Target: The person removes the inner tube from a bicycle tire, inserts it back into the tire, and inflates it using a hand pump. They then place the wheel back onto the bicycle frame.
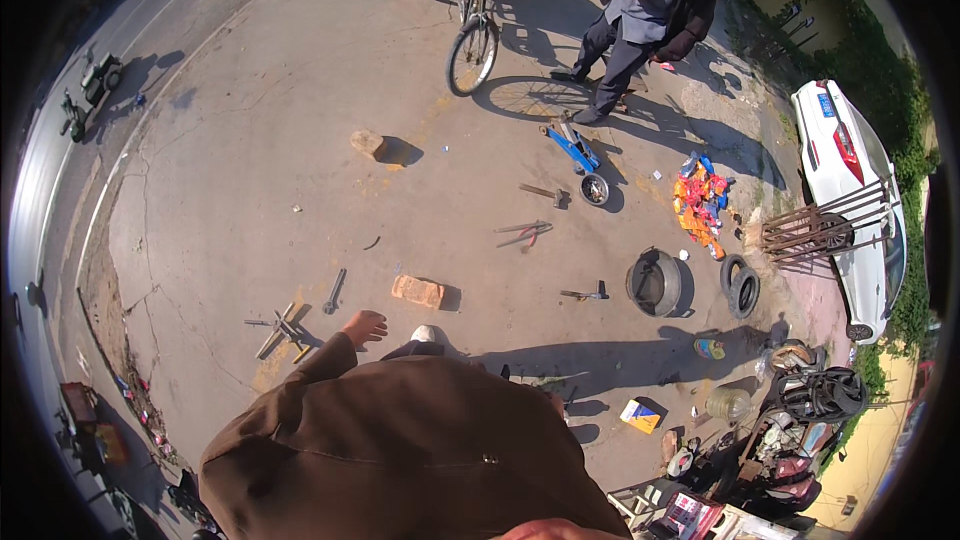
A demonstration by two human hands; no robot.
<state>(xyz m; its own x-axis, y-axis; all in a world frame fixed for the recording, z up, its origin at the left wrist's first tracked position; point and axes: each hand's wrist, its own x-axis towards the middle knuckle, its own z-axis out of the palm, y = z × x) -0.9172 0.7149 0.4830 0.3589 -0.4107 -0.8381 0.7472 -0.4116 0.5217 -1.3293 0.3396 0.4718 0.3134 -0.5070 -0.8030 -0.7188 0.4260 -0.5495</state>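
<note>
My left hand (366,327) reaches out low over the pavement, fingers stretched and holding nothing. Just ahead and right of it lies a reddish brick (418,291). A metal wrench (335,292) rests on the ground ahead and to its left, and a cross-shaped metal tool (283,332) lies farther left. My brown jacket fills the lower middle, and I cannot make out my right hand. Farther off are a hammer (545,196), long-handled pliers with red on them (527,234), a small hammer-like tool (586,293) and a blue floor jack (573,148).
A person (645,15) stands beside a tricycle (473,45) ahead. To the right are a metal bowl (594,190), a dark tub (645,285), tyres (742,290), colourful wrappers (700,205) and a white car (845,170). Another brick (368,145) lies ahead; a road runs along the left.
</note>
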